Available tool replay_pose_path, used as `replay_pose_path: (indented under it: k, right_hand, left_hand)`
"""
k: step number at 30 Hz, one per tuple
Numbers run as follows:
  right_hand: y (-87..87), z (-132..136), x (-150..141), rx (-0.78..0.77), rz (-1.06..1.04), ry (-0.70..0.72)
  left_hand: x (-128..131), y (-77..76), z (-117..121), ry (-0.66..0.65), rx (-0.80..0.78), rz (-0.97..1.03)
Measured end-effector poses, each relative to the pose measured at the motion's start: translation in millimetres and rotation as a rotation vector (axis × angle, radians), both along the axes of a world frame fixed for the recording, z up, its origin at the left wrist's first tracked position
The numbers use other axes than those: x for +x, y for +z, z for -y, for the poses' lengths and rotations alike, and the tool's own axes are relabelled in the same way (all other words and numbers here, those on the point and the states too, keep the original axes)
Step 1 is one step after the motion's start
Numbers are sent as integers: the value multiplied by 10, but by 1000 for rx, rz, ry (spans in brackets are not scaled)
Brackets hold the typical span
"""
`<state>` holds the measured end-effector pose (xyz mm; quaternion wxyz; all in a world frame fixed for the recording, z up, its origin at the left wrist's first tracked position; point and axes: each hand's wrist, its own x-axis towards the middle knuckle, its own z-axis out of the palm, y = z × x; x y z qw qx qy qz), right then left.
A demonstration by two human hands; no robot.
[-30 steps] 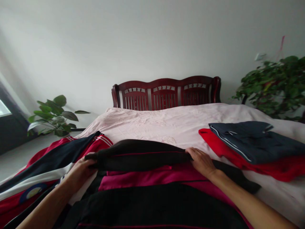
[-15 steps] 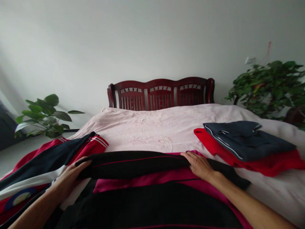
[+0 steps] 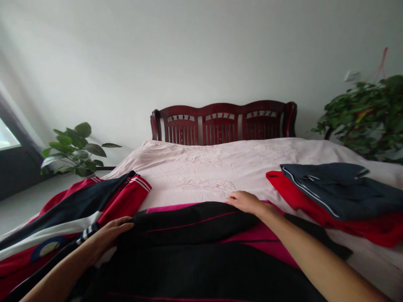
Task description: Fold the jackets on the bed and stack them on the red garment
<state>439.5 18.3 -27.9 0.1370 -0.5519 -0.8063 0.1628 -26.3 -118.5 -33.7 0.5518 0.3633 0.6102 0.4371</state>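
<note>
A black and magenta garment lies across the near part of the bed, with a black section with thin magenta piping folded over its far side. At its left end, my left hand is closed on the black cloth, the fingertips partly hidden. My right hand reaches over to the far edge, fingers bent down onto the folded section. A black end of the garment sticks out to the right, beyond my right forearm. Close by my left hand lies a red, navy and white jacket with striped cuffs.
Folded dark blue clothing rests on a red garment at the right. A pale pink sheet covers the bed, whose dark wooden headboard stands against the wall. Leafy plants flank the bed on both sides.
My right hand has moved left along the garment's far edge. The black folded section looks looser and less stretched. The view has turned slightly left.
</note>
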Motion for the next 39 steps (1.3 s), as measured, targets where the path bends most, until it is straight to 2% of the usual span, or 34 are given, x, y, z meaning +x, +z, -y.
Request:
replay_pose_path:
  k: [3,6,9,12,14,15,18,21,23,26,28,30,33,36,39]
  right_hand:
    - [-112,-66,-121,-34,-44,47]
    - [-188,-87,-150,37,-126,24]
    - [-288,-53,-152,94,-161,-55]
    - [-407,-12,-107,83,-144,-123]
    - [-438,-24,-7,87,-146,-150]
    - [-431,-45,71,97,-152,-166]
    - [-333,-119,386,154,-153,-245]
    - [-246,-110,692,237,-114,-323]
    - [-274,-22,829,275,-73,-327]
    - [-451,174,957,255,8,-248]
    - [-575,277,1022,222,117,-203]
    - [-627,315,1066,192,223,-199]
    - [-542,282,1030,167,264,-255]
    - [-375,268,809,210,249,-290]
    - [-251,374,475,311,176,-168]
  left_hand:
    - [46,79,-3,-20,106,-59]
    - [106,127,-36,52,216,-140]
    - [160,60,-143,105,216,-249]
    - [147,-58,-261,92,124,-397]
    - [99,-92,-292,66,109,-554]
    - [75,-85,-291,68,154,-666]
    - [66,1,-256,77,416,-974]
    - [214,38,-258,-37,570,-978]
    - [361,-47,-294,-166,599,-957]
    - [527,-303,-344,-314,569,-1147]
    - [573,-456,-345,-353,508,-1311]
    - [585,-528,-321,-380,443,-1413]
    - [593,-500,-281,-427,373,-1469]
    - [615,-444,-268,-457,352,-1474]
    - [639,-434,-270,-463,355,-1478]
